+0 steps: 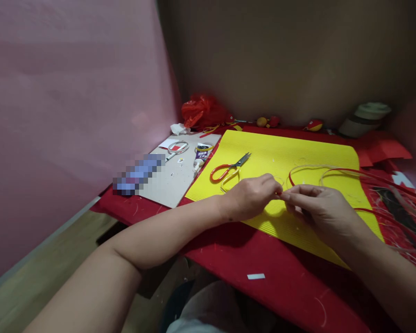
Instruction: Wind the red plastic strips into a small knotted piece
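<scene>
Holding small red piece above yellow mat, between middle and near edge. Right hand: thumb and forefinger pinching piece; left hand: fingers curled, tips closed on its left end. Probably light, thin, pliable; best gripped at ends. Piece narrow, red, mostly hidden by fingers. Red strips looping across mat's right edge.
</scene>
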